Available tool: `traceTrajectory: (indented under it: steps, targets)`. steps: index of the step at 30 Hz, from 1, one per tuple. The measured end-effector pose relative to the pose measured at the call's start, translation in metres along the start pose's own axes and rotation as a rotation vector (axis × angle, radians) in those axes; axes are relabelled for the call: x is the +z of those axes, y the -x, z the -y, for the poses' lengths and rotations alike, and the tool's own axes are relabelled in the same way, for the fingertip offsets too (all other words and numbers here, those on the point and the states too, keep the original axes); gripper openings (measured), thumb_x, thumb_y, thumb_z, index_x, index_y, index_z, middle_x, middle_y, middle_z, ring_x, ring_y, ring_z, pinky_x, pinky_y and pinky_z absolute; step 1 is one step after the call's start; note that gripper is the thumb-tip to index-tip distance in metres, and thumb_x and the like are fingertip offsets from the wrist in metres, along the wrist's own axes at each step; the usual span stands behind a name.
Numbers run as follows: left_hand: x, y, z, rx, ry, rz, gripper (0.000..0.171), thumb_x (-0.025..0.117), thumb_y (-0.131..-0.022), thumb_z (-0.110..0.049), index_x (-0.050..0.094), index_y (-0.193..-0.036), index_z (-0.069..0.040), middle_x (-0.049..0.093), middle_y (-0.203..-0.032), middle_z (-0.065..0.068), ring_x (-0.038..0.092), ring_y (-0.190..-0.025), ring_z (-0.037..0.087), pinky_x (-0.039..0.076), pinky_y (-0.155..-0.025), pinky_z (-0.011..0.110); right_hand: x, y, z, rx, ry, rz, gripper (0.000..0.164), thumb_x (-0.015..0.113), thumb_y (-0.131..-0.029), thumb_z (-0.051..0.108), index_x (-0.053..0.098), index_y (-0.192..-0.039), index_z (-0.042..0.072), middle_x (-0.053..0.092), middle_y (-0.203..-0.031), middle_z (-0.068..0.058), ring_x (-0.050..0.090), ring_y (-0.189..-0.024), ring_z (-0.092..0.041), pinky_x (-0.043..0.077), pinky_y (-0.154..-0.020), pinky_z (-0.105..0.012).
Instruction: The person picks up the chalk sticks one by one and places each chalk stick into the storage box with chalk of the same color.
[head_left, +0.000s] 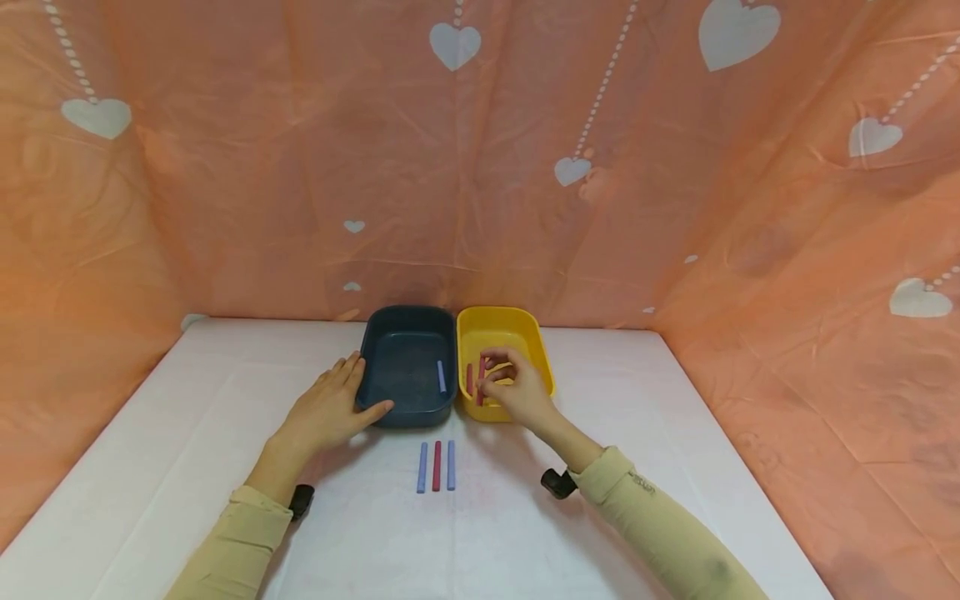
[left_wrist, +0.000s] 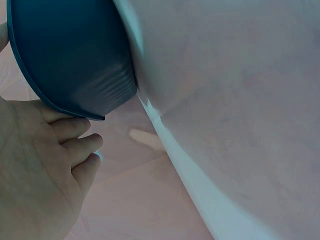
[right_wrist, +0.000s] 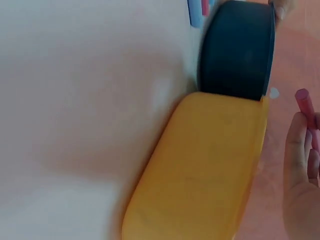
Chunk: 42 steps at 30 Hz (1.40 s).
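Note:
My left hand (head_left: pixel 326 408) rests against the left side of a dark blue bin (head_left: pixel 408 310), fingers along the rim and thumb over its front edge. Between thumb and fingers, my right hand (head_left: pixel 522 393) pinches a red chalk stick (head_left: pixel 481 398) over a yellow bin (head_left: pixel 498 310). In the right wrist view, the end of that chalk (right_wrist: pixel 304 102) sticks out above the fingertips. Another red stick (head_left: pixel 469 379) lies inside the yellow bin. One blue chalk stick (head_left: pixel 441 377) lies in the dark blue bin.
In front of the bins, a blue stick (head_left: pixel 422 467), a red stick (head_left: pixel 437 467) and another blue stick (head_left: pixel 451 465) lie side by side on the white tablecloth (head_left: pixel 360 542). Behind stands an orange curtain (head_left: pixel 240 208) with hearts. The two bins stand side by side.

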<state>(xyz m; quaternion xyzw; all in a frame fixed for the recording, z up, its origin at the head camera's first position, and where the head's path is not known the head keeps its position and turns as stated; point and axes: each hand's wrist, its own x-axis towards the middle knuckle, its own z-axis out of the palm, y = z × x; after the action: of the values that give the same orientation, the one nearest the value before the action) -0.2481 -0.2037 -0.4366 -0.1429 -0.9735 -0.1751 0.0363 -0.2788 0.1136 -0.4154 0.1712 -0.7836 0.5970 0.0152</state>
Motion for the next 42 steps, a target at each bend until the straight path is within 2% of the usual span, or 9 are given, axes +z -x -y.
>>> traceTrajectory:
  steps: [7,16,22,27,37,42]
  targets:
    - [0.002,0.001,0.0,0.007,0.0,-0.01,0.101,0.058,-0.099,-0.063,0.03,-0.155,0.017,0.025,-0.165,0.033,0.024,-0.152,0.052,0.023,-0.123,0.062,-0.003,-0.015,-0.006,0.001,0.012,-0.037,0.043,0.076,-0.088,-0.005,0.064,-0.129,-0.004,0.063,-0.112,-0.018,0.068,-0.087,-0.023,0.058,-0.067,-0.02]
    - [0.002,0.001,0.0,0.012,0.003,-0.016,0.101,0.058,-0.099,-0.062,0.03,-0.155,0.017,0.024,-0.165,0.033,0.025,-0.152,0.052,0.023,-0.123,0.062,-0.005,-0.033,-0.019,0.017,0.076,-0.057,0.043,0.077,-0.088,-0.003,0.065,-0.129,-0.002,0.065,-0.111,-0.019,0.07,-0.088,-0.028,0.059,-0.071,-0.022]
    - [0.001,0.001,0.0,0.007,0.003,-0.016,0.101,0.058,-0.099,-0.063,0.03,-0.155,0.016,0.024,-0.165,0.033,0.024,-0.152,0.052,0.023,-0.123,0.061,-0.005,-0.043,-0.025,0.105,0.167,-0.026,0.042,0.077,-0.089,-0.003,0.066,-0.129,0.002,0.066,-0.111,-0.015,0.07,-0.089,-0.025,0.063,-0.079,-0.031]
    - [0.002,0.001,0.0,0.006,0.004,-0.013,0.101,0.058,-0.099,-0.063,0.03,-0.155,0.017,0.025,-0.165,0.033,0.024,-0.152,0.052,0.023,-0.123,0.062,-0.006,-0.048,-0.03,0.17,0.222,0.013,0.04,0.076,-0.091,0.0,0.066,-0.13,0.004,0.066,-0.113,-0.013,0.067,-0.093,-0.026,0.061,-0.085,-0.031]
    - [0.002,0.001,0.0,0.004,0.005,-0.013,0.101,0.058,-0.099,-0.063,0.03,-0.155,0.016,0.025,-0.165,0.033,0.024,-0.152,0.051,0.023,-0.124,0.061,-0.004,-0.057,-0.037,0.308,0.177,0.099,0.043,0.073,-0.094,-0.001,0.061,-0.135,0.001,0.063,-0.114,-0.015,0.071,-0.088,-0.025,0.063,-0.08,-0.031]
    - [0.002,0.001,0.0,0.008,-0.003,-0.018,0.101,0.058,-0.098,-0.063,0.031,-0.155,0.016,0.025,-0.165,0.033,0.025,-0.152,0.051,0.023,-0.123,0.061,-0.003,-0.062,-0.038,0.321,0.245,0.098,0.039,0.075,-0.092,-0.001,0.064,-0.13,0.003,0.065,-0.11,-0.014,0.068,-0.092,-0.025,0.062,-0.086,-0.031]
